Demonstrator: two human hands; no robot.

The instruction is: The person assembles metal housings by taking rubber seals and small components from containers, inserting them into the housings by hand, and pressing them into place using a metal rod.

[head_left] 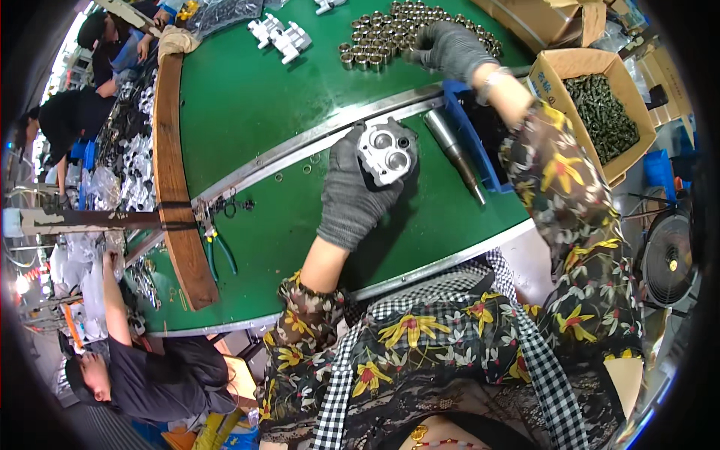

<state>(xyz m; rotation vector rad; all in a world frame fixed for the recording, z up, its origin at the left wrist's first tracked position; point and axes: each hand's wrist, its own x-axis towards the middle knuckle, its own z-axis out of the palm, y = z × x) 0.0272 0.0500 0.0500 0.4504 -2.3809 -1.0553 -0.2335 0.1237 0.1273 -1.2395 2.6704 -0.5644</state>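
My gloved left hand (352,191) is wrapped around a silver brake caliper half (385,152), holding it above the green bench with two round bores facing up. My gloved right hand (450,51) reaches to the far side, over a large group of short metal pistons (375,45) standing close together. Its fingers are curled down among them; whatever they grip is hidden under the glove. A stepped metal rod (454,156) lies to the right of the held casting. More silver castings (280,37) sit at the far left of the pistons.
A blue bin (491,180) stands beneath my right forearm, beside a cardboard box (559,90) of dark small parts. A metal rail (292,150) crosses the bench. Green-handled pliers (211,244) lie beside a wooden board (169,135) at left. Co-workers (161,375) sit further left.
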